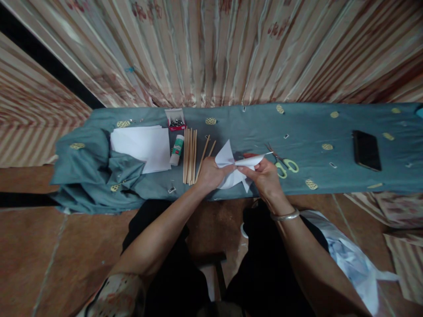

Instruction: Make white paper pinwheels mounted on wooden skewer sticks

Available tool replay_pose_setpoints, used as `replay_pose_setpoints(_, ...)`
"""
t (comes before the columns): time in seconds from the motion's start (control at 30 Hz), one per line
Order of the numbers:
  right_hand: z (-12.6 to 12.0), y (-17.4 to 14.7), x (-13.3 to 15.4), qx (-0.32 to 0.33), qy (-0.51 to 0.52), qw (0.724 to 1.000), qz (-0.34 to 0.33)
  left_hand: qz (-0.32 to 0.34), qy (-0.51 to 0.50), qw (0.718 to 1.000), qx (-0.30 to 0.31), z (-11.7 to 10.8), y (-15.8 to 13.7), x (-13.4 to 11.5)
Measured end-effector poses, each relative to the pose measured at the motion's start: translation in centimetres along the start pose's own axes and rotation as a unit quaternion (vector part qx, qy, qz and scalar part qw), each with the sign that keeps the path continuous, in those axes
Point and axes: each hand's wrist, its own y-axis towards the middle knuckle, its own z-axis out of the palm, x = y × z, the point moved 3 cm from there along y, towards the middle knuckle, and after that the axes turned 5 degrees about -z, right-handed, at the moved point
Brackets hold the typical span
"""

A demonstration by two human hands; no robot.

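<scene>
Grip of both hands: the left hand (210, 172) and the right hand (267, 176) pinch one folded white paper (225, 156), their thumbs pressed to it near its middle, with pointed corners standing out around them. The paper is held above the near edge of a long, narrow counter (238, 127). A blue-green cloth (317, 169) printed with yellow pineapples covers this surface; it lies fairly smooth on the right and is bunched into heavy folds at the left end.

Left of the hands, from near to far: two loose sticks (202, 158), a row of wooden sticks (189, 156) laid side by side, a glue stick (177, 149), and a stack of white sheets (142, 143), partly overlapped by a cloth fold. Behind the glue stick, a small box (176, 125) stands with its lid raised, showing small metal pieces. Just beside the right hand lie scissors (287, 166) with pale green handles; well apart, toward the right end, lies a dark phone (366, 150).

Room: a striped, pleated curtain (211, 53) hangs behind the counter. Below extends a brown floor (86, 251) with pale joint lines; a whitish plastic bag (353, 259) is seen at lower right.
</scene>
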Motion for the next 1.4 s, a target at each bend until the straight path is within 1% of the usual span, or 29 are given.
replay_pose_setpoints(0.2,0.17,-0.08,0.14,-0.014,0.015,1.0,0.018,-0.003,0.013,1.0,0.004,-0.13,0.16,0.44)
replay_pose_setpoints(0.4,0.3,-0.21,0.23,-0.025,0.019,0.999,0.034,-0.011,0.009,1.0,-0.004,-0.04,0.13,0.29)
replay_pose_setpoints(0.9,0.57,-0.35,0.08,-0.009,0.036,0.999,0.027,0.002,0.021,1.0,0.0,-0.14,0.15,0.34)
replay_pose_setpoints(1.13,0.51,-0.4,0.07,0.002,0.016,0.999,0.034,-0.015,0.025,1.0,-0.005,-0.11,0.14,0.26)
replay_pose_setpoints(1.4,0.71,-0.5,0.35,0.02,0.009,0.999,0.025,-0.007,0.039,0.999,-0.003,-0.2,0.15,0.22)
